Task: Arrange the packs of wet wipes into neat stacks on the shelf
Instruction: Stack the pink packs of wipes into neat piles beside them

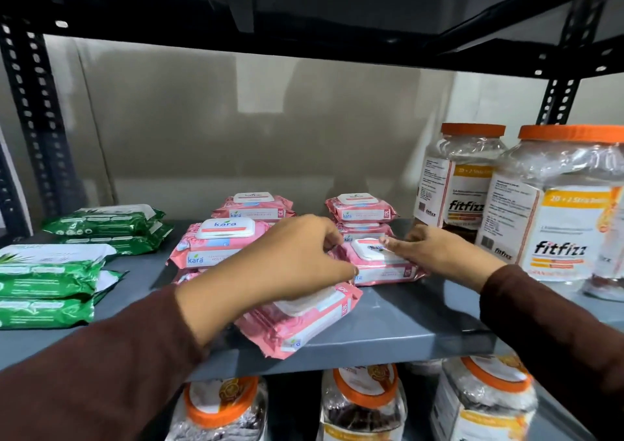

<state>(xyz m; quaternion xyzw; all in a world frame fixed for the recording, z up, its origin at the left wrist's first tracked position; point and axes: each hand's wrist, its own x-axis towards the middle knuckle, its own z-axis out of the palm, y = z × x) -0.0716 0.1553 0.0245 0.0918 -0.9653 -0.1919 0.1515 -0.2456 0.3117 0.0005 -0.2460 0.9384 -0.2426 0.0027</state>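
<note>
Grey metal shelf (405, 322) in a black rack with holed posts (37, 110). Plain beige wall (236, 120) close behind. Another dark shelf (304, 8) low overhead, so little room to lift things high. Front edge of the grey shelf runs slanted across the bottom; bare patch of shelf on the right front, between the pink packs and the jars. More bare shelf at the back, in front of the wall.

Two big clear jars (557, 211) with orange lids on the right, one behind the other. Three more orange-lidded jars (364, 407) on the shelf below, partly hidden.

Green packs (50, 282) on the left in two stacks: front stack looks like three, back stack (108, 228) looks like two.

Pink packs in four spots. Back left pack (253, 206), count below it hidden. Back right stack (361, 214) of at least two. Middle left stack (216, 248) of two or more, lower ones hidden by the arm. One pink pack (381, 265) flat on the shelf in front of the back right stack. One tilted pack (304, 319) near the front edge, one corner past the edge.

Left hand (287, 265), grip curled and half closed, over the tilted pack and touching the left end of the flat pack; firm hold hard to tell. Right hand (439, 251), fingers bent loosely, tips on the lid and right end of the flat pack.
</note>
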